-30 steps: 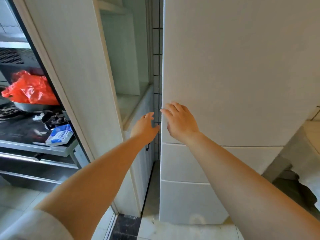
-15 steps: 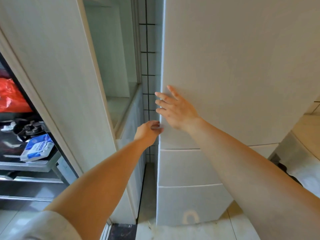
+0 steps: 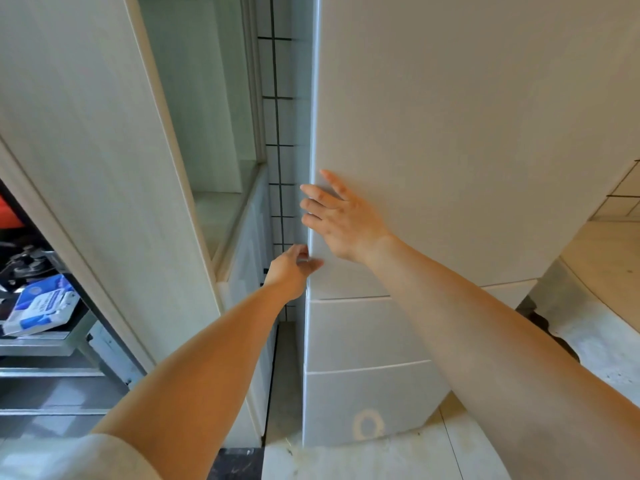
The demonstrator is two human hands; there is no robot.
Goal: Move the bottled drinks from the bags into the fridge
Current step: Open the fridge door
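White fridge (image 3: 467,140) — tall, upper door shut, two drawer fronts below; it fills the right of my view, nearer than a second ago. Pale wood cabinet (image 3: 86,133) stands left of it, a tiled gap between. Right hand (image 3: 341,220): fingers straight and spread, flat on the door near its left edge; a second ago they were curled there. Left hand (image 3: 292,268): fingers now curled round that same edge, thumb on the front — earlier it only reached. I judge the door is about to be pulled. Bottled drinks and bags: not in view.
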